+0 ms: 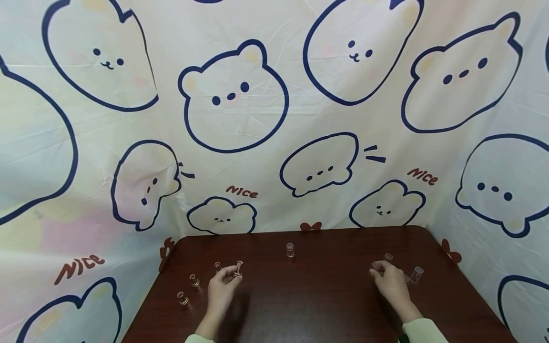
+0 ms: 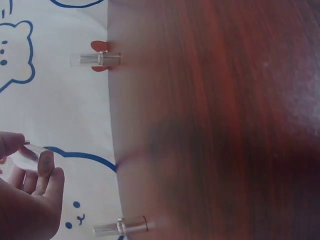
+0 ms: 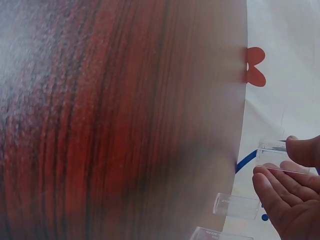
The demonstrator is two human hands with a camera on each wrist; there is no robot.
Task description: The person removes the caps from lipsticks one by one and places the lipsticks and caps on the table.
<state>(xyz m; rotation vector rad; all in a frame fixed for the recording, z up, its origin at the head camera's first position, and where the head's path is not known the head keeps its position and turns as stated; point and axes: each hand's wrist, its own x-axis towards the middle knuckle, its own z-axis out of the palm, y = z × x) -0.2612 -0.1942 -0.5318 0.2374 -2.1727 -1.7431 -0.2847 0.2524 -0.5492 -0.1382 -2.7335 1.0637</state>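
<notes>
My left hand (image 1: 220, 290) pinches a small lipstick tube (image 2: 46, 162) between thumb and fingers, held above the dark table. Over on the right, my right hand (image 1: 392, 283) pinches a clear plastic cap (image 3: 272, 152). Uncapped lipstick tubes stand near the left hand: one just behind it (image 1: 217, 266), another (image 1: 194, 280) to its left, and a third (image 1: 182, 298) closer to the front. Around the right hand are more clear caps, one (image 1: 388, 257) behind it and one (image 1: 417, 275) to its right; another is partly hidden by the hand.
At the back middle of the brown wooden table (image 1: 300, 300) stands a lipstick tube with a clear cap on it (image 1: 290, 250). A cloth printed with cartoon bears (image 1: 233, 124) hangs along the table's back and sides.
</notes>
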